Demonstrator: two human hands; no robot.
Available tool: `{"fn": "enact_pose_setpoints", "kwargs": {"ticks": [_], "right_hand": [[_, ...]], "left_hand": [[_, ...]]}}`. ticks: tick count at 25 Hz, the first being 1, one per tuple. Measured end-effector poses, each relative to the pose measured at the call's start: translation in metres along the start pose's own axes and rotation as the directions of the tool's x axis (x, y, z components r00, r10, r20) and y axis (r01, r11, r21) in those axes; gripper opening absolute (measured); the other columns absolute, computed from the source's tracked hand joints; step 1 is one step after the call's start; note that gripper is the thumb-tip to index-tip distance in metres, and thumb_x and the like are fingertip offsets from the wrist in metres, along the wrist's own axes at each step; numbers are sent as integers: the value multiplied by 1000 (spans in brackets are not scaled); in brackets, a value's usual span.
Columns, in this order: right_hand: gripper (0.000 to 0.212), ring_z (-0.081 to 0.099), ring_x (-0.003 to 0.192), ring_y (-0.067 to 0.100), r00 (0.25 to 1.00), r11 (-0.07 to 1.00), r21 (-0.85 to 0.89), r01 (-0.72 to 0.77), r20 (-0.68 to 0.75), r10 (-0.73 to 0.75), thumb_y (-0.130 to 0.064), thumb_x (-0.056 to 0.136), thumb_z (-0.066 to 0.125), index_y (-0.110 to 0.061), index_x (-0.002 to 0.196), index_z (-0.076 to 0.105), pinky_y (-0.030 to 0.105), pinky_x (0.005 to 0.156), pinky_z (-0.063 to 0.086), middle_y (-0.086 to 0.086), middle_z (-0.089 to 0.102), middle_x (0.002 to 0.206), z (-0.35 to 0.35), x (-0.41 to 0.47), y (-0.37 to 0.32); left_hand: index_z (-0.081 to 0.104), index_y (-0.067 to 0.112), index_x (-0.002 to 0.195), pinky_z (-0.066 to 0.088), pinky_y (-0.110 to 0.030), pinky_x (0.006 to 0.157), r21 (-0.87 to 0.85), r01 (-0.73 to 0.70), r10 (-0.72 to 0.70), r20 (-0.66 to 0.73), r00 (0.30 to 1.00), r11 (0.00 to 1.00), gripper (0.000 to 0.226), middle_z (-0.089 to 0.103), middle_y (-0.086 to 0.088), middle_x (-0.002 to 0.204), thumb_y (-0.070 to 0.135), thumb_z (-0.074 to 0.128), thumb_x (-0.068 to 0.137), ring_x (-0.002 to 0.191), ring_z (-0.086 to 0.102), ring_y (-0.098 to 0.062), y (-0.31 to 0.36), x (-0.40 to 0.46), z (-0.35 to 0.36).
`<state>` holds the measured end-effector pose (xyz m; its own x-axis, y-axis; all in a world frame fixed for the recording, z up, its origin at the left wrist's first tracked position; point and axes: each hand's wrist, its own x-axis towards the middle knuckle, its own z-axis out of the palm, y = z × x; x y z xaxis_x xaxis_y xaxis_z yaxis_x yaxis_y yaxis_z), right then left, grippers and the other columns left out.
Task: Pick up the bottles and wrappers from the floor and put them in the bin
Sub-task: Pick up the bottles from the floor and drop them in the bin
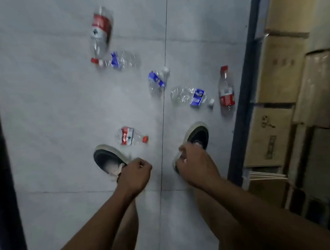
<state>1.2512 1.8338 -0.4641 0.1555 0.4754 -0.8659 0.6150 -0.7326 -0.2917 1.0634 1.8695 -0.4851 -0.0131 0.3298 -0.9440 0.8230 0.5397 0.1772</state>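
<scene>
Grey floor [54,112] open left; boxes [277,76] crowd right, blurred.

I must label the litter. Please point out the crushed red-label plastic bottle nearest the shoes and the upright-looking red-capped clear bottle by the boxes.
Crushed red-label plastic bottle [128,136]: head view, on its label.
Red-capped clear bottle [226,91]: head view, mid-body.

Labels on the bottles [226,91] and boxes [269,136] are too blurred to read.

We have one head-worn view, looking steeply down from standing height at the grey floor [61,119], our own forearms and shoes [109,159] nearest its bottom edge.
</scene>
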Motion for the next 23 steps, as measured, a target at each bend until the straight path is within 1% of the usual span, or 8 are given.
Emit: {"fn": "enact_pose_setpoints", "kwargs": {"ticks": [4, 7, 10, 12, 15, 18, 21, 23], "right_hand": [[54, 51, 123, 25, 997, 999, -41, -13, -79, 9, -28, 89, 61, -15, 139, 47, 44, 101, 48, 6, 55, 133, 61, 139, 33], [64, 42, 130, 27, 986, 991, -131, -28, -168, 5, -23, 87, 61, -12, 146, 38, 39, 100, 42, 9, 44, 142, 81, 219, 59], [71, 39, 130, 29, 941, 964, -264, 5, -324, -93, -19, 79, 65, -6, 143, 36, 40, 103, 45, 13, 39, 143, 85, 275, 81], [85, 34, 138, 33, 904, 945, -327, 6, -401, -144, -18, 73, 69, -4, 147, 30, 45, 111, 41, 17, 32, 152, 81, 304, 93], [111, 14, 153, 38, 898, 925, -367, -101, -433, -74, -18, 73, 79, -8, 159, 10, 47, 122, 27, 19, 7, 167, 67, 337, 114], [119, 26, 146, 43, 891, 861, -468, -199, -452, -39, -20, 66, 85, -4, 158, 11, 49, 122, 25, 24, 21, 161, 64, 358, 132], [83, 46, 121, 44, 923, 813, -560, -161, -378, -77, -11, 71, 77, 2, 142, 36, 49, 104, 41, 26, 44, 135, 77, 350, 131], [52, 51, 110, 43, 969, 833, -549, -67, -236, -78, -11, 80, 70, 0, 126, 48, 50, 92, 47, 24, 43, 128, 89, 325, 118]], "left_hand": [[57, 15, 113, 56, -47, 92, -369, 272, -293, 0, 956, 889, 42, 63, -7, 108, 49, 67, 89, 101, 62, -29, -44, 155, 58], [34, 18, 151, 56, -56, 89, -712, 460, -553, 121, 824, 530, 117, 53, -11, 141, 72, 80, 58, 120, 56, -39, -68, 253, 83], [38, 29, 142, 60, -55, 66, -879, 444, -665, 226, 711, 177, 133, 61, -4, 128, 73, 91, 28, 101, 67, -33, -84, 329, 97], [33, 29, 144, 62, -49, 64, -915, 363, -695, 145, 705, 178, 124, 60, -5, 125, 58, 91, 38, 95, 68, -29, -83, 353, 108], [10, 24, 155, 59, -48, 85, -868, 350, -714, -6, 700, 352, 126, 50, -14, 138, 38, 76, 49, 111, 62, -34, -85, 365, 114], [25, 11, 156, 60, -47, 81, -769, 403, -631, 0, 776, 495, 105, 57, -18, 142, 30, 63, 60, 114, 68, -38, -105, 373, 115], [35, 14, 141, 56, -54, 94, -724, 394, -673, -131, 728, 567, 77, 63, -20, 126, 34, 56, 70, 109, 67, -42, -98, 349, 106], [44, 16, 127, 56, -53, 95, -588, 359, -568, -214, 795, 725, 59, 65, -17, 117, 34, 54, 71, 104, 66, -41, -81, 312, 97]]}}
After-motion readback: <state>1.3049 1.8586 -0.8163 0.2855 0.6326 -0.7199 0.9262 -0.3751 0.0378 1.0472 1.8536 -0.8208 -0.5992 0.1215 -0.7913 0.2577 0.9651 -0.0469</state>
